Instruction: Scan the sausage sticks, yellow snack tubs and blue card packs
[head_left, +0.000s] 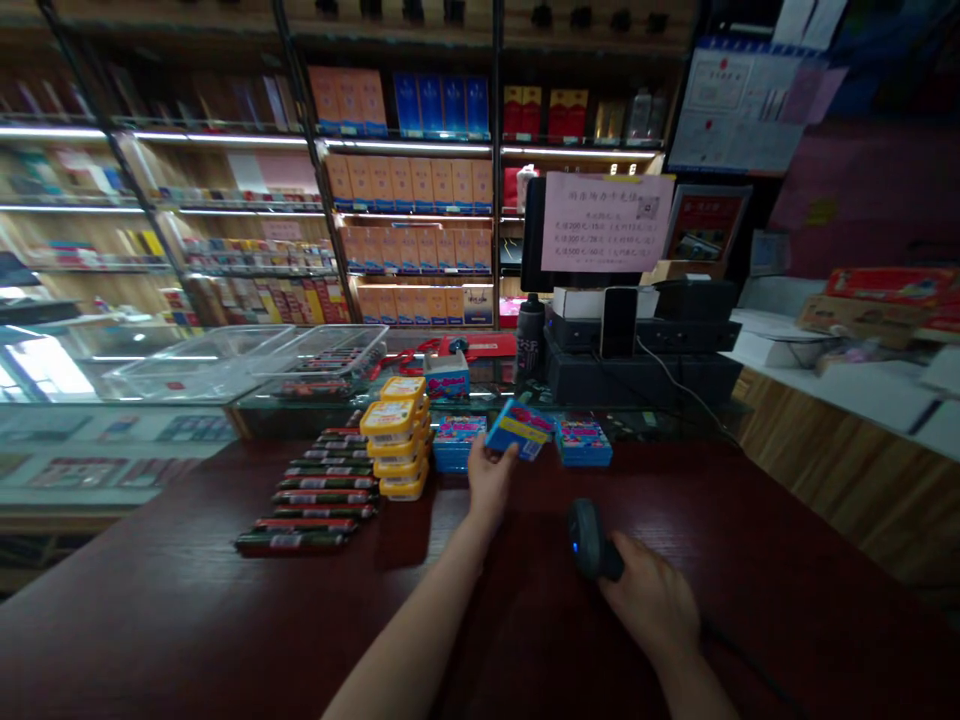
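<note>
My left hand (491, 478) is closed on a small blue box with a yellow band (519, 430), lifted and tilted above the counter. Two stacks of similar blue boxes stand on either side of it, a left stack (459, 445) and a right stack (583, 443). In my right hand (651, 592) is a black handheld barcode scanner (589, 540), a small blue light glowing on it and its cord trailing to the lower right. Yellow-lidded plastic tubs (390, 420) are piled left of the boxes. Beside them, several dark green sausage-like sticks (307, 497) lie in a row.
Behind the boxes stand an opened carton (447, 380), a dark bottle (529, 340) and a monitor with a pink sign (606, 225). Clear plastic bins (202, 365) sit at the back left. The dark red counter (247, 640) runs beneath everything.
</note>
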